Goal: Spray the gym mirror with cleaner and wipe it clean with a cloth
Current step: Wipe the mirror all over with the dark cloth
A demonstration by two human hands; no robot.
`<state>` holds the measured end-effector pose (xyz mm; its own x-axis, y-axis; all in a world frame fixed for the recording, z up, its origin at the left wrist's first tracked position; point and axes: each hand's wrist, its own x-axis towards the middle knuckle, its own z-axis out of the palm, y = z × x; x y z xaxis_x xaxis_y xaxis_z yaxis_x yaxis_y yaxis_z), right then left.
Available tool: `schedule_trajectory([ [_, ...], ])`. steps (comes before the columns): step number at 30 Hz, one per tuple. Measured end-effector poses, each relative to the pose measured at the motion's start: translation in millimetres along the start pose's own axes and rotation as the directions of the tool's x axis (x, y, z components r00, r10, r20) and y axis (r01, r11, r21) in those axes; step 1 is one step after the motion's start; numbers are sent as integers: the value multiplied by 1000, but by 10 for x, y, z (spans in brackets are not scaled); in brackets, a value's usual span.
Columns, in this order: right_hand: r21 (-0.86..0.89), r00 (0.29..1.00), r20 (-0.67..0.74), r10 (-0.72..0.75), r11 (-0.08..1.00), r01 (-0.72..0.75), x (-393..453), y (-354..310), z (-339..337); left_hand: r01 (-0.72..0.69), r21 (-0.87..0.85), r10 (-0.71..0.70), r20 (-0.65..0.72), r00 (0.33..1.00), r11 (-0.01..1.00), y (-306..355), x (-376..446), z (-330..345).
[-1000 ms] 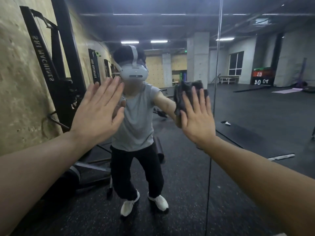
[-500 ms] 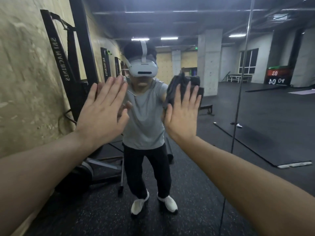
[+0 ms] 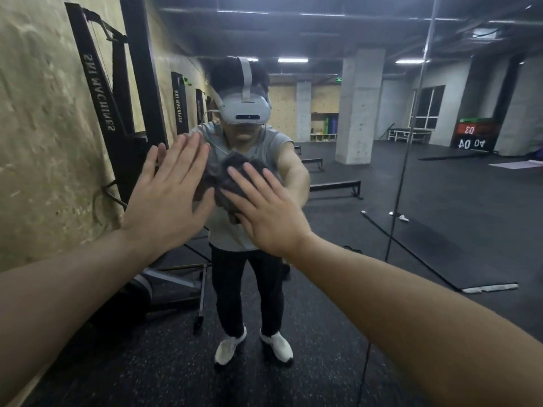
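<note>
Pressed flat against the large wall-mounted gym mirror [image 3: 440,201], fingers straight and slightly spread: the right hand [image 3: 266,212], pinning a crumpled dark grey cloth [image 3: 235,174] to the glass at about chest height of the reflected figure. An open palm rather than a fist, likely to spread pressure across the whole wad and cover more glass with each pass. Beside it, the left hand [image 3: 169,192], also open, fingers straight and close together, palm toward the glass and holding nothing; contact with the mirror not certain, though the pose suggests bracing for balance. Both arms extended well forward, in keeping with leaning into the wipe.

Cloth bunched into soft folds, its edges showing above and to the left of the right fingers. Mirror surface dark and reflective, with no obvious streaks or droplets visible, split by 1 vertical seam [image 3: 411,142] to the right of the hands. No spray bottle in sight, so spraying judged done and wiping under way. At left, a black ski machine [image 3: 97,83] against the tan textured wall [image 3: 38,127].
</note>
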<state>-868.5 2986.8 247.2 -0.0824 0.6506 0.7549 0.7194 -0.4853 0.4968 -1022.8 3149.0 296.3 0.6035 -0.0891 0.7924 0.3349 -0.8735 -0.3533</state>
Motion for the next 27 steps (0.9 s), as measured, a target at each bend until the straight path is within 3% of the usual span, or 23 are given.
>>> schedule_trajectory([
  [3,-54,986,-3,167,985,-167,-411,509,-106,3,-39,-2,15,1000,999,162,147,-64],
  [6,-98,926,11,377,922,-374,-851,1022,-211,5,-48,-4,27,1000,999,268,289,-140],
  [10,15,740,-61,670,742,-671,-1092,1353,-296,11,-45,-9,46,999,999,274,358,-168],
  [16,225,436,-93,895,446,-866,-474,910,-166,19,-23,-18,47,999,1000,-24,315,-95],
  [18,201,493,-107,864,504,-840,-255,614,-108,-8,-31,10,37,999,999,-189,294,-106],
  [23,103,805,-91,586,810,-578,246,-332,125,-88,-48,88,-6,996,995,-595,268,-154],
  [27,64,935,-46,351,935,-348,544,-982,266,-114,-54,112,-36,993,992,-871,231,-86],
])
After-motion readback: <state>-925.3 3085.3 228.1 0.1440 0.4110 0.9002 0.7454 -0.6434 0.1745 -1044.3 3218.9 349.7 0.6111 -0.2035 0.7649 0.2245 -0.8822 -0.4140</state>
